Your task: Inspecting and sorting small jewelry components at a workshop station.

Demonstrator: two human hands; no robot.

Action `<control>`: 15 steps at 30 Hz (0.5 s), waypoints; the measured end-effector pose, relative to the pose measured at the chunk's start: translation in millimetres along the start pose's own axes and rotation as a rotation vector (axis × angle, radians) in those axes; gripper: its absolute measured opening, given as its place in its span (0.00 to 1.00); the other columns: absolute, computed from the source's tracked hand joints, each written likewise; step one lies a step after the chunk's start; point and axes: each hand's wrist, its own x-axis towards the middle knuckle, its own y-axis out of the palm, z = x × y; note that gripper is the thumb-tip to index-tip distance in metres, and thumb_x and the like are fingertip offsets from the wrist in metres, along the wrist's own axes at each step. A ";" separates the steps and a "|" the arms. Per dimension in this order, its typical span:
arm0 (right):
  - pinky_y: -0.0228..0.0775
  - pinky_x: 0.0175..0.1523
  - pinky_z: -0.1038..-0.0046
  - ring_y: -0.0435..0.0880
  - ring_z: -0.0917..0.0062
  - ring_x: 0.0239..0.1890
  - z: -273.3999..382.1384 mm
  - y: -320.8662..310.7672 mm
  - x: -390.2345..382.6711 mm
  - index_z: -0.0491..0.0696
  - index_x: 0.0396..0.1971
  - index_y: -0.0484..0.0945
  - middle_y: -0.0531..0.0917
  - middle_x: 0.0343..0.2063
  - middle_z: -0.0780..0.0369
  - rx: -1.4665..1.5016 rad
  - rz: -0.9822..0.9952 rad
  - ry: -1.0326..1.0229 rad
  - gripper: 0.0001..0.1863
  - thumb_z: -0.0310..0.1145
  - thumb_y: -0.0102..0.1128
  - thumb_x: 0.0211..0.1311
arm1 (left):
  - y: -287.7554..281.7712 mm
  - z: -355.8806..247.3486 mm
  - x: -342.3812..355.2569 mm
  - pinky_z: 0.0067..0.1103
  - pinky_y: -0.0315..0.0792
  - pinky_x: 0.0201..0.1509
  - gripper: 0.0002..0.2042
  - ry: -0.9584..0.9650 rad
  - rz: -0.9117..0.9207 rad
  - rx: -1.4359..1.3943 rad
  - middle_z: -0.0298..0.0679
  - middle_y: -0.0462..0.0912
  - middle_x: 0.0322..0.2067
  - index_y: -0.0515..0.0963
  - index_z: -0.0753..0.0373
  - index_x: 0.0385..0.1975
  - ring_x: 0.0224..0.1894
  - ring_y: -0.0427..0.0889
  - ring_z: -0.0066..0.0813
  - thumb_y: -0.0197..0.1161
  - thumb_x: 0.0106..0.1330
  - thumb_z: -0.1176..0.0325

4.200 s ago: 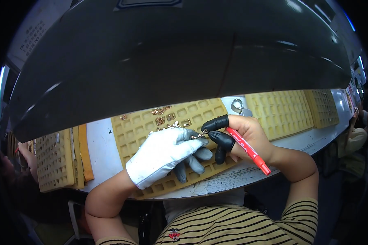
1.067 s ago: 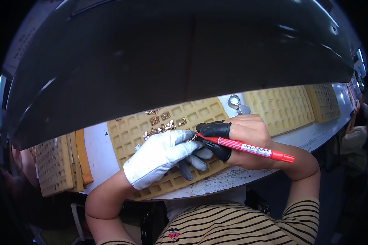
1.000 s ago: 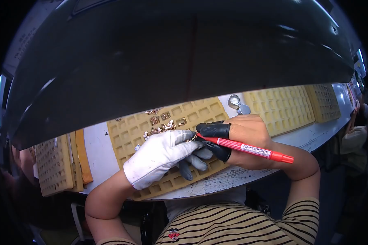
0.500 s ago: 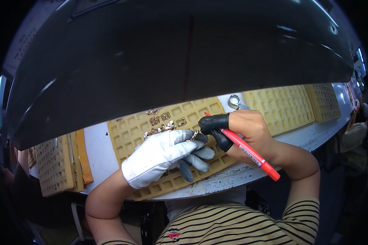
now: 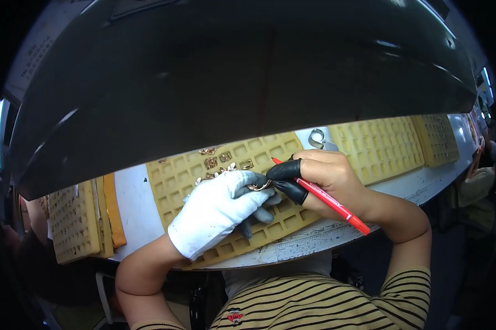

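Fingers: left hand (image 5: 212,209), right hand (image 5: 329,180) — both clamped on one gold jewellery piece (image 5: 260,187)
Marker (image 5: 336,205): one red, right hand
Yellow trays (image 5: 168,190): one beneath hands, two rightward
Surface: white table (image 5: 132,201)
Room: dark panel (image 5: 248,82) above

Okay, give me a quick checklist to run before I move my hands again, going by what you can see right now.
1. Left hand steadying the gold-coloured piece: ok, gripped in gloved fingers.
2. Red marker secure in the right hand: ok.
3. Marker's pointed end clear of the piece: ok, they are apart.
4. Black finger covers on: ok.
5. Ink on the piece: cannot tell, too small.
6. Silver loupe in hand: not ok, it lies beyond the right hand.
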 end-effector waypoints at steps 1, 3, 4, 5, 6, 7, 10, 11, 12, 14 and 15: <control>0.68 0.24 0.72 0.76 0.70 0.20 1.5 -0.9 1.6 0.43 0.20 0.73 0.75 0.19 0.61 -0.023 -0.009 -0.020 0.08 0.20 0.60 0.34 | 1.5 0.1 -0.5 0.15 0.74 0.25 0.13 0.027 -0.078 0.066 0.37 0.85 0.32 0.77 0.68 0.45 0.27 0.83 0.19 0.60 0.68 0.65; 0.68 0.24 0.71 0.77 0.70 0.21 3.8 -3.2 4.0 0.43 0.19 0.72 0.75 0.19 0.60 -0.083 -0.020 -0.051 0.08 0.20 0.61 0.33 | 2.1 1.0 0.3 0.14 0.73 0.24 0.11 -0.019 -0.151 0.182 0.37 0.85 0.29 0.79 0.67 0.44 0.26 0.83 0.17 0.61 0.67 0.67; 0.68 0.24 0.70 0.77 0.70 0.20 2.2 -3.1 3.1 0.43 0.19 0.72 0.75 0.19 0.60 -0.097 -0.018 -0.059 0.08 0.21 0.61 0.33 | 0.8 7.0 1.7 0.19 0.75 0.28 0.12 0.140 -0.191 0.387 0.40 0.85 0.30 0.79 0.65 0.44 0.28 0.84 0.24 0.60 0.67 0.66; 0.69 0.24 0.70 0.77 0.70 0.20 1.1 -2.7 2.3 0.43 0.19 0.73 0.75 0.19 0.60 -0.111 -0.015 -0.067 0.08 0.21 0.61 0.33 | 0.3 11.7 2.1 0.23 0.77 0.33 0.12 0.301 -0.229 0.591 0.43 0.84 0.31 0.79 0.64 0.43 0.30 0.85 0.31 0.59 0.66 0.64; 0.68 0.24 0.70 0.76 0.69 0.20 2.4 -2.8 3.2 0.43 0.19 0.73 0.75 0.18 0.60 -0.102 -0.016 -0.064 0.08 0.22 0.61 0.33 | 1.1 13.7 1.5 0.26 0.76 0.33 0.11 0.357 -0.245 0.584 0.45 0.83 0.30 0.79 0.62 0.43 0.30 0.84 0.37 0.60 0.65 0.65; 0.68 0.24 0.70 0.76 0.69 0.20 1.6 -1.4 3.2 0.43 0.19 0.73 0.75 0.18 0.60 -0.100 -0.029 -0.069 0.08 0.21 0.61 0.33 | 1.2 14.7 1.5 0.26 0.76 0.33 0.11 0.358 -0.247 0.584 0.45 0.83 0.30 0.79 0.62 0.43 0.30 0.84 0.37 0.60 0.65 0.65; 0.67 0.24 0.72 0.77 0.73 0.20 3.5 -3.8 4.6 0.43 0.26 0.78 0.77 0.19 0.61 -0.101 0.001 -0.062 0.09 0.20 0.64 0.40 | 5.0 10.9 -1.0 0.28 0.76 0.33 0.11 0.394 -0.307 0.623 0.45 0.82 0.29 0.80 0.62 0.42 0.30 0.84 0.38 0.61 0.64 0.65; 0.67 0.25 0.75 0.79 0.76 0.21 5.1 -7.3 4.5 0.43 0.34 0.83 0.81 0.21 0.61 -0.118 0.053 -0.041 0.11 0.20 0.67 0.47 | 5.0 10.4 -1.1 0.28 0.76 0.33 0.11 0.395 -0.308 0.621 0.45 0.82 0.29 0.80 0.62 0.42 0.30 0.84 0.38 0.61 0.64 0.65; 0.66 0.25 0.75 0.79 0.76 0.21 4.4 -6.3 4.0 0.43 0.34 0.83 0.81 0.21 0.61 -0.103 0.056 -0.030 0.11 0.20 0.67 0.48 | 4.9 10.2 -1.2 0.28 0.76 0.33 0.11 0.401 -0.312 0.638 0.46 0.82 0.28 0.80 0.62 0.42 0.30 0.84 0.39 0.61 0.64 0.65; 0.66 0.25 0.75 0.79 0.76 0.21 3.8 -6.1 3.2 0.43 0.34 0.83 0.81 0.21 0.61 -0.097 0.052 -0.027 0.11 0.21 0.67 0.48 | 3.2 15.2 1.7 0.20 0.77 0.33 0.10 0.492 -0.360 0.728 0.42 0.85 0.28 0.81 0.65 0.40 0.28 0.85 0.26 0.64 0.61 0.70; 0.67 0.25 0.75 0.79 0.76 0.21 4.8 -7.2 3.4 0.42 0.35 0.83 0.81 0.21 0.61 -0.099 0.059 -0.018 0.11 0.20 0.67 0.48 | 3.6 16.4 2.4 0.20 0.77 0.33 0.10 0.492 -0.360 0.730 0.42 0.85 0.28 0.81 0.65 0.40 0.28 0.85 0.26 0.64 0.61 0.70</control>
